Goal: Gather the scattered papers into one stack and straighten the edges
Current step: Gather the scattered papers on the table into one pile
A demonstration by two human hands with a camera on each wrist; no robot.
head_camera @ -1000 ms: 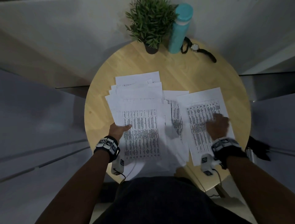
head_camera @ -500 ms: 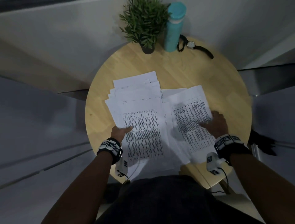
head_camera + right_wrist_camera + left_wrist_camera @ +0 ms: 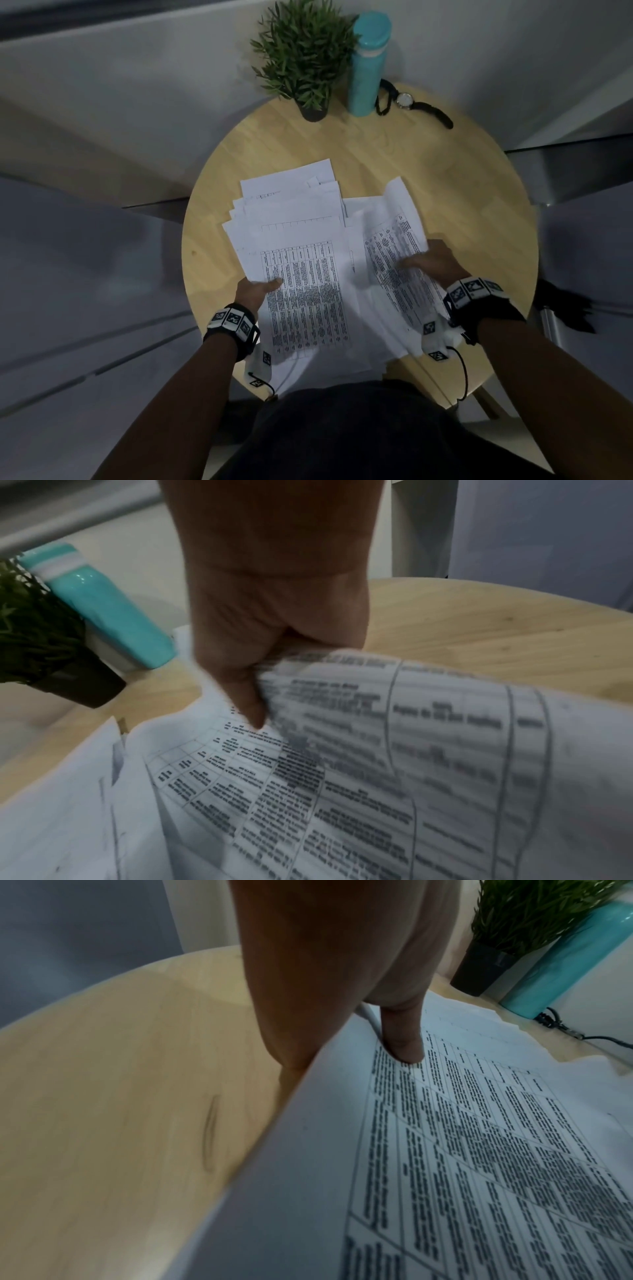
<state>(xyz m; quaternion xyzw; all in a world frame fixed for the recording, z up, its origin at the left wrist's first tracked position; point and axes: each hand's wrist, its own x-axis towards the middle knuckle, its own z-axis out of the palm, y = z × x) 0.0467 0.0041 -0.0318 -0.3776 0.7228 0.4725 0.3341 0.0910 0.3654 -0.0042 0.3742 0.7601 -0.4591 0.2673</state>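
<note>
A loose pile of white printed papers (image 3: 301,240) lies fanned on the round wooden table (image 3: 462,192), overhanging its near edge. My left hand (image 3: 257,291) pinches the pile's left edge, thumb (image 3: 404,1042) on top of the printed sheet (image 3: 479,1150) and fingers hidden beneath. My right hand (image 3: 431,260) grips a printed sheet (image 3: 397,246) at its right side and lifts it so that it curls above the pile's right part. In the right wrist view the thumb (image 3: 250,704) presses the curled sheet (image 3: 428,737), and the fingers are hidden behind it.
At the table's far edge stand a small potted plant (image 3: 305,58) and a teal bottle (image 3: 368,61), with a black wristwatch (image 3: 411,102) lying beside them. Bare wood shows to the left and right of the papers. A chair (image 3: 561,308) stands at the right.
My right hand slid the right-hand sheet leftward toward the pile, then took hold of it and lifted it so it curls. My left hand stayed on the pile's left edge.
</note>
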